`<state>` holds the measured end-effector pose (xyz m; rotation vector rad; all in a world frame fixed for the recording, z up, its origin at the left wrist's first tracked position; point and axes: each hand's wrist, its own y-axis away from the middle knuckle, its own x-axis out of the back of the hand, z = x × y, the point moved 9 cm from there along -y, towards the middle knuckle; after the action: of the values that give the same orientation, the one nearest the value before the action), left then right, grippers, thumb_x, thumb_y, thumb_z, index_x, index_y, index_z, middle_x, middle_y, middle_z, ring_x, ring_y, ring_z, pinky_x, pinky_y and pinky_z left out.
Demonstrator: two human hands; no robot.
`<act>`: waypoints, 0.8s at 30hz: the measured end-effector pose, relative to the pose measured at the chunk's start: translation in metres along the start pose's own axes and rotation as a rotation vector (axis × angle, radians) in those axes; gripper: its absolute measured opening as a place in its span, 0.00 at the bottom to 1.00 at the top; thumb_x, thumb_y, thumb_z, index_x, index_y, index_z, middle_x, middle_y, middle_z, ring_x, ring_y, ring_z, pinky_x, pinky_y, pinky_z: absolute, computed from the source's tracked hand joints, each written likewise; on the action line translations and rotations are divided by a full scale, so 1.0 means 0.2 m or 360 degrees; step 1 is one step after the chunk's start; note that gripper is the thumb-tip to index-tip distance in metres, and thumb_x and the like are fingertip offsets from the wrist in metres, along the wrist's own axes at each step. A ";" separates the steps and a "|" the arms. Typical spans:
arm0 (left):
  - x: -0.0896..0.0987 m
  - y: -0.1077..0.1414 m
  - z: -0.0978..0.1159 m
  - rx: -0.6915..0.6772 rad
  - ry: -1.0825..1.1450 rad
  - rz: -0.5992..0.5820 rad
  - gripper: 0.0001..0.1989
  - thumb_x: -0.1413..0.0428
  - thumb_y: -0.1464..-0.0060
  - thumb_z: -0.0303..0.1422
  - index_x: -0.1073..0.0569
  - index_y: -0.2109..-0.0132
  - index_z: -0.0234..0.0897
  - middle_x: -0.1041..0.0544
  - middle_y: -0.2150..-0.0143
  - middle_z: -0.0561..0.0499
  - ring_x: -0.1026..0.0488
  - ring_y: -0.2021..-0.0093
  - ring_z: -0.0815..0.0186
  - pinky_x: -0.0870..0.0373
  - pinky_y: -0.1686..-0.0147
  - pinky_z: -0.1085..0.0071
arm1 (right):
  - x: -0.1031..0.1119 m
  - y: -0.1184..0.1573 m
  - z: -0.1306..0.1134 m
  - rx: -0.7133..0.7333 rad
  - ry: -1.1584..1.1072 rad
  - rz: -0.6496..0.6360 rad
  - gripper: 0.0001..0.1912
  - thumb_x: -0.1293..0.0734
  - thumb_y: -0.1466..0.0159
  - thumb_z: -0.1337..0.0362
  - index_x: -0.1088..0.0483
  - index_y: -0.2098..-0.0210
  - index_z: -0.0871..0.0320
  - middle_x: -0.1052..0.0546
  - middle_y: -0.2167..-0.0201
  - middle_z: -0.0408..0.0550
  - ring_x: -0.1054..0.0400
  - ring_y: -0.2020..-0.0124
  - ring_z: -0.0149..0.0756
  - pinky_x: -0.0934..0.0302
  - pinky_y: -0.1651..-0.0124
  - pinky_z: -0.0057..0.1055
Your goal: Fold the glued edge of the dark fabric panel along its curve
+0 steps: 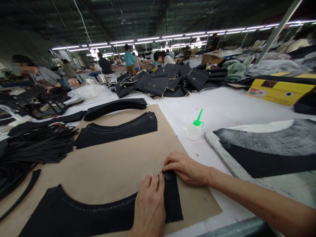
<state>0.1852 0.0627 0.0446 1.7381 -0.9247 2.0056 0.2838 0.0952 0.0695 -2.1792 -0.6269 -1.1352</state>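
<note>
Black piece (98, 218) being pinched by right hand (186, 168).
Left hand (150, 202) being rested on it, grip unclear; brown sheet (111, 168) being crowded by strips (37, 141), flanked by bottle (194, 132).

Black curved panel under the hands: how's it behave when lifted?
The black curved panel probably bends easily: it looks thin, lying mostly flat on the brown sheet. Likely light, given that thinness. The middle may sag, since the concave edge narrows it.

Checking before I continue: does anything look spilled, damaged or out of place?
No clear spill or damage. The heap of black pieces at the back looks most disorderly, lying at mixed angles. The whitish band on the black panel at right could be coating; I can't tell.
</note>
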 end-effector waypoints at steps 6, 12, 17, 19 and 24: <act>0.02 0.00 0.03 -0.0046 -0.0100 0.0121 0.28 0.50 0.54 0.16 0.31 0.44 0.29 0.28 0.59 0.45 0.33 0.60 0.58 0.28 0.59 0.62 | 0.05 0.03 0.01 -0.0150 0.0079 0.0169 0.22 0.45 0.40 0.78 0.28 0.53 0.59 0.28 0.58 0.52 0.37 0.55 0.39 0.44 0.50 0.39; 0.02 0.01 0.03 -0.0052 -0.0128 0.0233 0.25 0.50 0.54 0.16 0.29 0.47 0.27 0.26 0.57 0.44 0.32 0.59 0.58 0.28 0.58 0.62 | -0.03 0.06 -0.10 -0.0229 0.0280 -0.0012 0.29 0.44 0.43 0.78 0.35 0.44 0.55 0.32 0.48 0.51 0.40 0.48 0.40 0.51 0.43 0.45; 0.02 0.01 0.04 -0.0069 -0.0140 0.0232 0.25 0.49 0.53 0.17 0.30 0.46 0.28 0.25 0.57 0.43 0.30 0.58 0.58 0.27 0.57 0.62 | -0.08 0.11 -0.05 -0.0302 0.0470 -0.0089 0.31 0.45 0.43 0.79 0.37 0.42 0.53 0.34 0.43 0.50 0.45 0.41 0.40 0.58 0.37 0.48; 0.03 0.01 0.04 -0.0073 -0.0129 0.0251 0.25 0.49 0.53 0.17 0.29 0.46 0.27 0.25 0.57 0.43 0.29 0.59 0.57 0.26 0.57 0.62 | -0.05 0.13 -0.02 -0.0393 0.0546 0.0016 0.30 0.46 0.42 0.79 0.36 0.42 0.56 0.34 0.43 0.51 0.45 0.41 0.40 0.55 0.38 0.48; 0.06 0.06 0.05 -0.0035 -0.0146 0.0379 0.23 0.51 0.52 0.18 0.29 0.46 0.21 0.23 0.56 0.40 0.27 0.57 0.56 0.25 0.57 0.64 | -0.03 0.13 -0.07 -0.0406 0.0616 0.0191 0.23 0.47 0.33 0.71 0.39 0.40 0.57 0.34 0.42 0.53 0.44 0.40 0.41 0.48 0.39 0.46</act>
<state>0.1832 0.0465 0.0529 1.7942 -1.2308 2.0624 0.2905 0.0668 0.0633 -2.0804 -0.1880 -1.5854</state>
